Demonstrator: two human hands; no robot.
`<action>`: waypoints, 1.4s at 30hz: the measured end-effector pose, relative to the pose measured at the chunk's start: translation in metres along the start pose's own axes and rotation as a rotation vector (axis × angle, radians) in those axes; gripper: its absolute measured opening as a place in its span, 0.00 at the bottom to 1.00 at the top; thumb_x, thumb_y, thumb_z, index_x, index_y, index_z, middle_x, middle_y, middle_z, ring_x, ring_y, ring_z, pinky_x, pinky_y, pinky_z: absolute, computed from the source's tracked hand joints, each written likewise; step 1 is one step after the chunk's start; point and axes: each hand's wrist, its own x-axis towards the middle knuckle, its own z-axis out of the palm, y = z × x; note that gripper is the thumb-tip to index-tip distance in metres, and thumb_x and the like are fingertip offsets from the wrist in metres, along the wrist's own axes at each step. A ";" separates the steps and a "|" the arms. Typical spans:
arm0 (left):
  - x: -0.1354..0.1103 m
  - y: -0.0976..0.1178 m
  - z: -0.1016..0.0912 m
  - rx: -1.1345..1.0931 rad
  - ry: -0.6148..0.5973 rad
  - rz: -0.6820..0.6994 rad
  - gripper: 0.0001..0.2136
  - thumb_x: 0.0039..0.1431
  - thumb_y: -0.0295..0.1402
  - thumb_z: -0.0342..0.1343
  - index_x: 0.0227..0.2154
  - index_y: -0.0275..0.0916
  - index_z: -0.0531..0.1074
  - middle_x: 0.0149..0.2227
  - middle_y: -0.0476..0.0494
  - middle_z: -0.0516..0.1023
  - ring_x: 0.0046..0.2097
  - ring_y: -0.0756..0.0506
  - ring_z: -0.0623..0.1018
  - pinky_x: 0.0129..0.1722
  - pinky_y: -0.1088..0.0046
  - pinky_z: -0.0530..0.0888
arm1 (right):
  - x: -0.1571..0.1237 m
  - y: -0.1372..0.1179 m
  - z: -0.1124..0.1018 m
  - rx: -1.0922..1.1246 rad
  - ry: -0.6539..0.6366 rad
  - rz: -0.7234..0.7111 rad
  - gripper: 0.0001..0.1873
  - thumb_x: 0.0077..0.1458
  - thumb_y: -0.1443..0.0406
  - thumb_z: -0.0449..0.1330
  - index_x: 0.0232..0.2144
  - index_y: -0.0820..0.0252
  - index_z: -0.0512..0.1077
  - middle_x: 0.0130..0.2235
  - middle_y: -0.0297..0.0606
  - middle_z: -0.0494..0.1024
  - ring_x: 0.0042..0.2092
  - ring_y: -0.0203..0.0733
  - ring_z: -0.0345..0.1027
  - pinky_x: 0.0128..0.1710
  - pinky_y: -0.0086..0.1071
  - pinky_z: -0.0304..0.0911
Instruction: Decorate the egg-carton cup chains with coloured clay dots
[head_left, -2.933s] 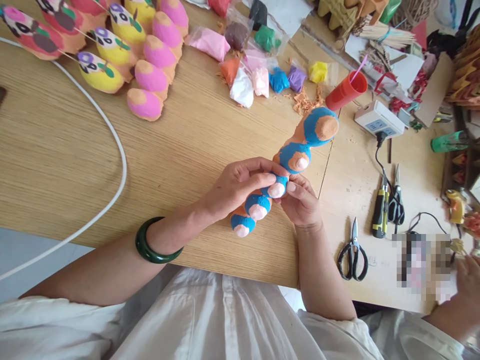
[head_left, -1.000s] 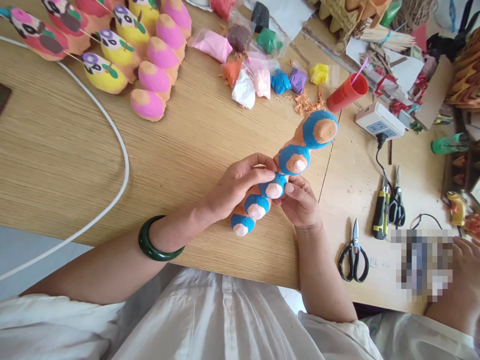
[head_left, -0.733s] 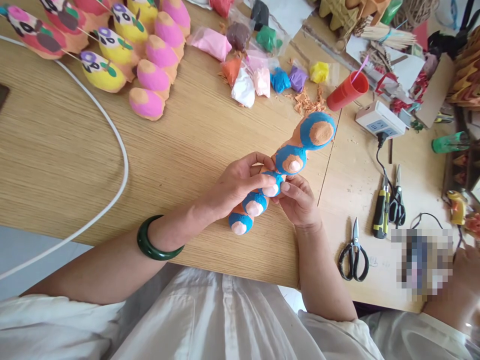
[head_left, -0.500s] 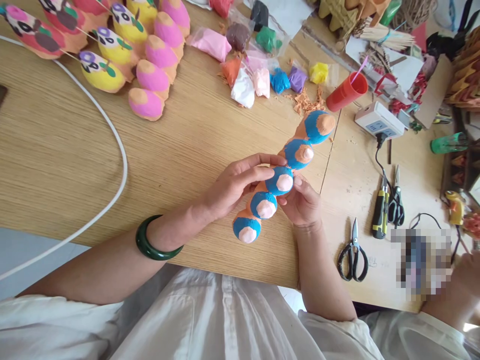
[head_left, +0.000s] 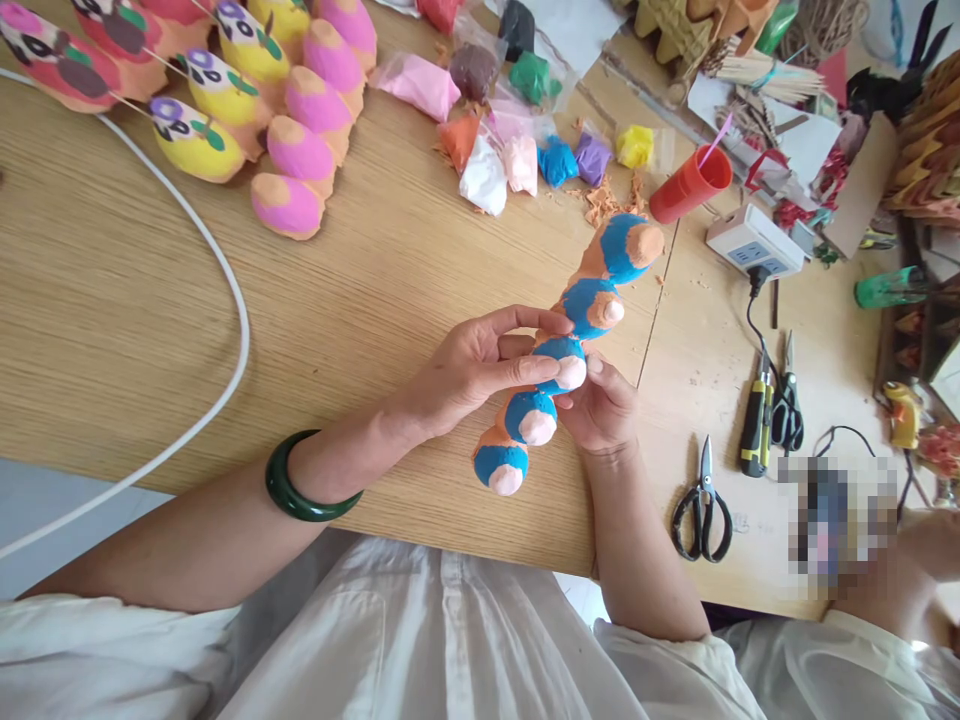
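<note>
A strip of egg-carton cups, orange with blue clay bands, is held slanting above the table. Pale pink clay caps the three nearest tips; a small pink dab sits on the fourth, and the far tip is bare orange. My left hand grips the strip from the left, its thumb on the middle cup beside the pink cap and its index finger at the notch beyond. From the right, my right hand holds the strip's middle, thumb near the pink cap, other fingers partly hidden behind the strip.
Bagged clay lumps in several colours lie beyond the strip, near a red cup. Pink-banded carton strips stand at upper left. Scissors, a utility knife and a power strip are right. Another person sits at far right.
My left thumb has slid down and right on the middle cup to the edge of its pink cap. The strip has tilted slightly, its near end shifting right.
</note>
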 end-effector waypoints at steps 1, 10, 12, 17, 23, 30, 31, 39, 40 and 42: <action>0.000 -0.001 0.000 -0.013 -0.014 0.007 0.18 0.63 0.37 0.73 0.53 0.41 0.79 0.40 0.47 0.87 0.38 0.46 0.87 0.42 0.69 0.84 | 0.000 0.000 0.000 -0.007 -0.002 0.000 0.24 0.44 0.48 0.78 0.26 0.54 0.71 0.25 0.27 0.67 0.23 0.31 0.50 0.18 0.27 0.46; 0.002 -0.002 0.002 0.015 0.019 0.008 0.20 0.59 0.37 0.76 0.52 0.41 0.80 0.44 0.44 0.89 0.40 0.45 0.88 0.42 0.70 0.84 | 0.001 0.003 -0.002 -0.023 -0.012 0.003 0.24 0.47 0.47 0.78 0.27 0.55 0.72 0.26 0.29 0.69 0.24 0.32 0.54 0.18 0.26 0.49; 0.003 -0.002 0.001 0.010 0.025 0.012 0.21 0.59 0.37 0.76 0.53 0.40 0.80 0.43 0.44 0.89 0.41 0.45 0.88 0.42 0.70 0.84 | 0.002 0.004 -0.002 -0.003 0.005 0.016 0.24 0.46 0.47 0.78 0.27 0.55 0.73 0.26 0.29 0.70 0.24 0.31 0.54 0.18 0.26 0.48; 0.003 -0.001 0.002 -0.023 0.018 0.017 0.21 0.56 0.30 0.77 0.52 0.41 0.81 0.45 0.46 0.87 0.40 0.48 0.87 0.39 0.75 0.82 | 0.002 0.004 -0.002 0.013 0.050 0.023 0.22 0.46 0.49 0.78 0.29 0.54 0.75 0.27 0.28 0.71 0.25 0.31 0.55 0.19 0.26 0.50; 0.003 0.001 0.006 -0.036 0.103 0.001 0.19 0.55 0.30 0.77 0.49 0.39 0.82 0.41 0.46 0.85 0.42 0.48 0.85 0.40 0.74 0.83 | 0.001 0.004 -0.001 -0.022 0.039 0.014 0.20 0.50 0.49 0.76 0.32 0.53 0.77 0.29 0.30 0.73 0.27 0.32 0.58 0.21 0.27 0.54; 0.004 -0.003 0.001 0.005 0.040 0.030 0.19 0.58 0.26 0.72 0.52 0.41 0.80 0.43 0.48 0.84 0.38 0.49 0.84 0.38 0.72 0.82 | -0.001 0.004 0.003 0.000 0.105 0.021 0.22 0.47 0.48 0.78 0.28 0.54 0.75 0.24 0.26 0.69 0.24 0.31 0.55 0.23 0.27 0.56; 0.004 -0.004 0.001 0.021 0.036 0.037 0.20 0.58 0.27 0.73 0.53 0.42 0.80 0.43 0.49 0.83 0.37 0.50 0.83 0.36 0.74 0.80 | -0.002 0.004 0.004 -0.013 0.114 0.020 0.22 0.47 0.48 0.78 0.28 0.54 0.75 0.23 0.26 0.68 0.24 0.31 0.55 0.23 0.27 0.57; 0.005 -0.004 0.003 0.183 0.128 0.136 0.20 0.54 0.27 0.74 0.49 0.40 0.79 0.43 0.48 0.84 0.36 0.53 0.80 0.39 0.75 0.80 | -0.002 0.005 0.011 -0.121 0.146 -0.008 0.24 0.48 0.45 0.76 0.28 0.53 0.73 0.24 0.26 0.68 0.25 0.32 0.57 0.26 0.30 0.58; 0.005 -0.004 0.003 0.177 0.124 0.132 0.20 0.54 0.27 0.74 0.50 0.40 0.79 0.44 0.48 0.84 0.37 0.53 0.80 0.40 0.75 0.80 | -0.002 0.005 0.011 -0.131 0.150 -0.015 0.24 0.49 0.44 0.76 0.28 0.53 0.73 0.24 0.26 0.68 0.25 0.32 0.57 0.26 0.30 0.59; 0.006 -0.003 0.002 0.142 0.099 0.114 0.20 0.55 0.28 0.73 0.50 0.40 0.78 0.45 0.48 0.83 0.36 0.53 0.80 0.39 0.75 0.80 | -0.003 0.006 0.011 -0.151 0.170 -0.043 0.24 0.49 0.45 0.76 0.29 0.53 0.73 0.25 0.26 0.69 0.25 0.32 0.57 0.25 0.30 0.59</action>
